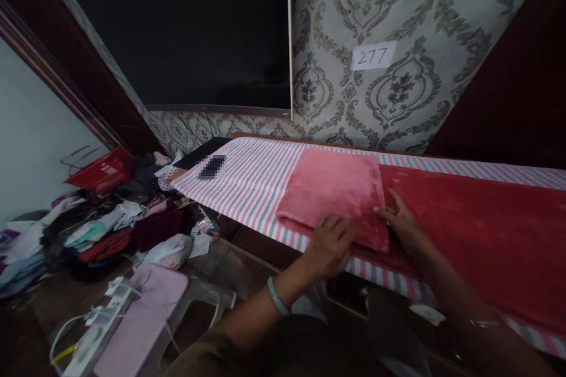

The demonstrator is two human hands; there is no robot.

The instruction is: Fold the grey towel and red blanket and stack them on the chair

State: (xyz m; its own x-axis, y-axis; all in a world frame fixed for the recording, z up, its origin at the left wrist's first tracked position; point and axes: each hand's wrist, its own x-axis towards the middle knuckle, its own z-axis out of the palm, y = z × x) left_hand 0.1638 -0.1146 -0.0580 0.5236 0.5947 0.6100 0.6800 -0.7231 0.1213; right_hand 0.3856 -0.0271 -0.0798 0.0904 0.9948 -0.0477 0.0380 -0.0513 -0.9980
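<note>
A plush blanket lies lengthwise on a padded board. Its folded end shows a lighter pink side (333,182), doubled back over the deep red side (486,230). My left hand (329,247), with a pale bangle on the wrist, is at the near edge of the pink fold. Its fingers are bent over that edge; the thumb is not clearly seen. At the fold's right edge, my right hand (407,224) has its thumb and forefinger spread apart. The thumb tip touches the pink edge, and the other fingers are partly hidden.
Under the blanket is a striped cover (247,182), with a blurred dark object (212,167) near its left end. A large screen (186,29) hangs behind. Heaped clothes (115,230), a pink-topped stool (148,306) and a power strip (99,330) stand at left.
</note>
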